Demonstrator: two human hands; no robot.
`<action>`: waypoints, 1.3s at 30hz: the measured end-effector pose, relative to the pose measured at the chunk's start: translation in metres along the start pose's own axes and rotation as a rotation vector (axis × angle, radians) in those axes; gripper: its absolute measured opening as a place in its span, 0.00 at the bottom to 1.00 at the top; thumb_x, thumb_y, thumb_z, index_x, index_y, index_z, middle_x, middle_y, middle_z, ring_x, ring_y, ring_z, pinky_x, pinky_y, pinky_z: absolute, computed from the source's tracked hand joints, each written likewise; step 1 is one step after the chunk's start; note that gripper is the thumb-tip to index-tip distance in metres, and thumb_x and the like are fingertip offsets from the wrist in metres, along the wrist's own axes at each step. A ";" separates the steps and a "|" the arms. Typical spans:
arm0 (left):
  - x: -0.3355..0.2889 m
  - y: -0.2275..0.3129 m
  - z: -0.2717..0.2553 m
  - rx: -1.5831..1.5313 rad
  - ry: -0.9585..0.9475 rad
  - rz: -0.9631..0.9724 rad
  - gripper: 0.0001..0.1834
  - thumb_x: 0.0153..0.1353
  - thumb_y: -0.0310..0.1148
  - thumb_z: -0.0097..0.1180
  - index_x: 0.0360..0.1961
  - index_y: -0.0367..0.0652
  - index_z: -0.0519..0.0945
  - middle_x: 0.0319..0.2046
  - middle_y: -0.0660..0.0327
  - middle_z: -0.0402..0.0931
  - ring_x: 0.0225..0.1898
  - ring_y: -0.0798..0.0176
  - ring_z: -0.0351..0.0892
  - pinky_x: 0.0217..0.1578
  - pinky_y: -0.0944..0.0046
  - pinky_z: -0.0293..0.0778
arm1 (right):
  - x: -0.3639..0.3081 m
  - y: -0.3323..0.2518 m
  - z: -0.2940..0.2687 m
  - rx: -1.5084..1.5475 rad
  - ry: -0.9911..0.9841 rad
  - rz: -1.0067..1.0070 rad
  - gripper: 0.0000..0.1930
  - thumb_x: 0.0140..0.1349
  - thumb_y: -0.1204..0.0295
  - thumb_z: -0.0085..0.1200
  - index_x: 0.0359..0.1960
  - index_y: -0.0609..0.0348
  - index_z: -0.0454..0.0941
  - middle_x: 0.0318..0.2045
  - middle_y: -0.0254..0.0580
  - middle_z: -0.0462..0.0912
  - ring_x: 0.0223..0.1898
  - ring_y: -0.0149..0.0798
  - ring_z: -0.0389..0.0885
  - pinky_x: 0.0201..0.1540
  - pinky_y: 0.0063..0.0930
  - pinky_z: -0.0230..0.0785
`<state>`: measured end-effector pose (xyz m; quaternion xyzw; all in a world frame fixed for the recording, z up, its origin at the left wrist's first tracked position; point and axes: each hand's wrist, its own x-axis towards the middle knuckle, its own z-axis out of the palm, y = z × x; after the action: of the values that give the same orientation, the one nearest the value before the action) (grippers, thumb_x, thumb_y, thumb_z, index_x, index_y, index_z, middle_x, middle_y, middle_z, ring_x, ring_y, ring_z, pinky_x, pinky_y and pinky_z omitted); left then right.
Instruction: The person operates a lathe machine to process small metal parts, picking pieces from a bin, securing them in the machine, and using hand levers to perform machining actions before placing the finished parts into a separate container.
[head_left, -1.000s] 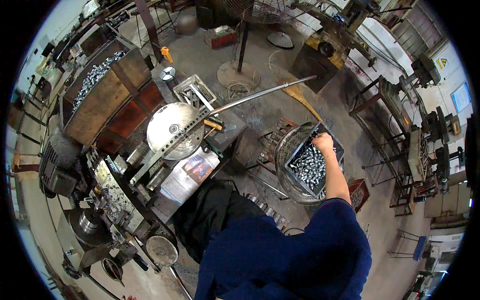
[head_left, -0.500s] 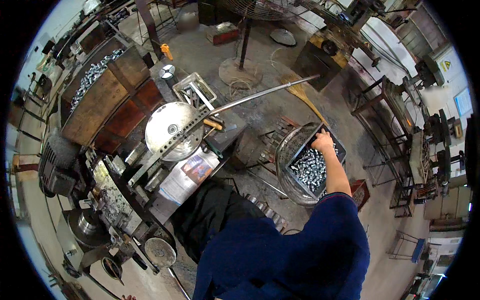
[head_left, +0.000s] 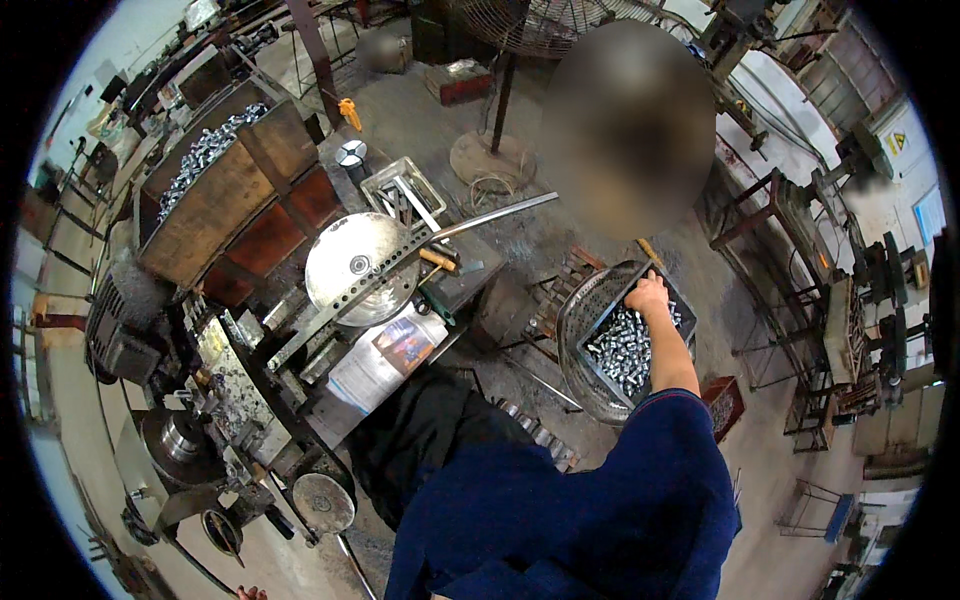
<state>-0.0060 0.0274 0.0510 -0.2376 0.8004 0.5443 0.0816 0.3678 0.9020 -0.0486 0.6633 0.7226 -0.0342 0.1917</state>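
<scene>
Grey workshop floor (head_left: 765, 440) spreads beneath machines and stands, with a desk (head_left: 327, 412) at the person's left carrying a large metal disc (head_left: 337, 260) and a sheet of printed paper (head_left: 362, 382). To the right of that desk, a round perforated basin (head_left: 570, 352) holds a dark rectangular tray (head_left: 603, 326); small shiny metal parts (head_left: 622, 352) fill it loosely, pointing every way. Its long axis appears to run from the far right corner toward the near left. The right hand (head_left: 648, 294) is much the nearer: it reaches over the right side, fingers by the far corner, with most parts lying nearer the body and leftward of it. Whether those fingers pinch anything cannot be told. Both hands are well apart; only fingertips, apparently of the left hand (head_left: 251, 593), show at the lower edge, their grip unclear.
</scene>
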 end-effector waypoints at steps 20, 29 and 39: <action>0.007 -0.016 -0.020 0.912 0.303 0.401 0.31 0.51 0.47 0.61 0.49 0.34 0.73 0.37 0.48 0.78 0.34 0.48 0.78 0.34 0.53 0.73 | -0.044 0.004 0.005 0.341 0.398 -0.081 0.24 0.35 0.66 0.54 0.42 0.49 0.80 0.44 0.55 0.72 0.47 0.55 0.68 0.51 0.39 0.65; -0.081 0.161 0.140 0.203 -0.485 0.703 0.19 0.59 0.32 0.53 0.49 0.31 0.71 0.34 0.57 0.77 0.33 0.66 0.75 0.40 0.68 0.70 | -0.192 -0.170 -0.099 0.865 0.295 -1.262 0.30 0.35 0.63 0.57 0.46 0.56 0.74 0.50 0.57 0.67 0.53 0.55 0.65 0.55 0.39 0.60; -0.095 0.154 0.255 -0.196 -0.871 0.559 0.14 0.58 0.36 0.57 0.37 0.36 0.71 0.31 0.64 0.72 0.33 0.74 0.66 0.36 0.71 0.66 | -0.381 -0.313 -0.136 0.935 0.067 -2.427 0.23 0.29 0.68 0.52 0.34 0.60 0.75 0.48 0.58 0.66 0.49 0.57 0.65 0.51 0.44 0.60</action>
<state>-0.0282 0.3330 0.1155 0.2266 0.6706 0.6658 0.2361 0.0495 0.5462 0.1361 -0.4057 0.7817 -0.4154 -0.2274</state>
